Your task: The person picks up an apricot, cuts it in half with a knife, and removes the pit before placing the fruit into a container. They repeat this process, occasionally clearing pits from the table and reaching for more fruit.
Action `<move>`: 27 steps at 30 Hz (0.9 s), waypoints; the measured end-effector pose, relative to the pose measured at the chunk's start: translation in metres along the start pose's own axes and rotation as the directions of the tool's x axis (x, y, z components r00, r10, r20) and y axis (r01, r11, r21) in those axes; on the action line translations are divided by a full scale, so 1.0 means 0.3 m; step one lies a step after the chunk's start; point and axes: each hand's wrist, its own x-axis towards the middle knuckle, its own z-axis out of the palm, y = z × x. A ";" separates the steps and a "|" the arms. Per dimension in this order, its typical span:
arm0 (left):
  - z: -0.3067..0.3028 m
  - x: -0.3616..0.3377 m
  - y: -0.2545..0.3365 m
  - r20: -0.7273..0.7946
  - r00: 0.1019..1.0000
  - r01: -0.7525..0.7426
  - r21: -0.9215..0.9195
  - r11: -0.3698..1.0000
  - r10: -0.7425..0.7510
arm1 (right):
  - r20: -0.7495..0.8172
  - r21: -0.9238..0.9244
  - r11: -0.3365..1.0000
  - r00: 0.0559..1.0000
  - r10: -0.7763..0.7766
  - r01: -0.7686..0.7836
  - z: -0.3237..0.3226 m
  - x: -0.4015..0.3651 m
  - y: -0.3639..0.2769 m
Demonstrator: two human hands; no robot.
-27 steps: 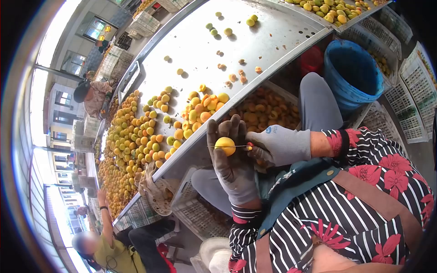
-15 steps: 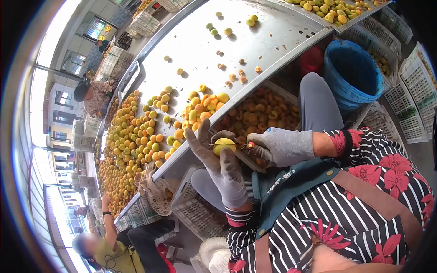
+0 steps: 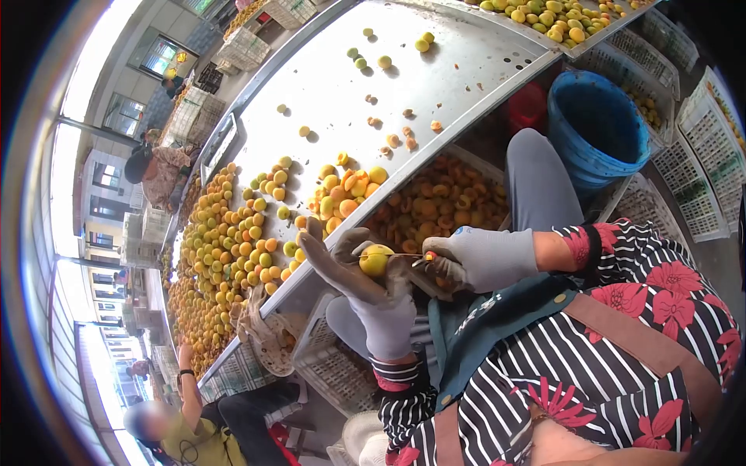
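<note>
A yellow-green apricot [image 3: 374, 262] is pinched in the gloved fingers of my left hand [image 3: 374, 299], with the index finger stretched out toward the table edge. My right hand [image 3: 483, 258], in a grey glove with a dark-stained palm, grips a small knife [image 3: 407, 255] by its red and yellow handle end. Its thin blade points left and meets the right side of the apricot. Below both hands, near the metal table edge, sits a crate of halved apricots [image 3: 435, 200]. A heap of apricots [image 3: 346, 190], some cut, lies on the table just beyond my left hand.
The metal table [image 3: 326, 93] slopes away, bearing a large spread of apricots [image 3: 225, 233]. A blue bucket [image 3: 598, 132] stands right of my knee, beside plastic crates [image 3: 695, 163]. A person in a yellow-green top [image 3: 202, 443] reaches to the table at lower left; another person [image 3: 163, 175] sits across.
The knife blade lay across the whole apricot before; now it shows only at the fruit's right side. My left hand has turned slightly, and the apricot sits a little lower.
</note>
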 end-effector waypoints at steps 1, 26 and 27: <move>0.000 0.000 -0.001 0.002 1.000 -0.002 -0.003 1.000 0.002 | -0.061 -0.098 0.994 0.997 -0.045 0.039 0.005 0.004 0.013; 0.124 -0.180 -0.089 0.281 0.821 0.569 -0.475 0.671 -0.497 | -0.297 -0.509 0.725 0.696 -0.654 0.464 -0.056 0.087 0.062; 0.136 -0.173 -0.074 0.227 0.873 0.483 -0.285 0.828 -0.431 | -0.270 -0.531 0.713 0.706 -0.655 0.458 -0.062 0.084 0.062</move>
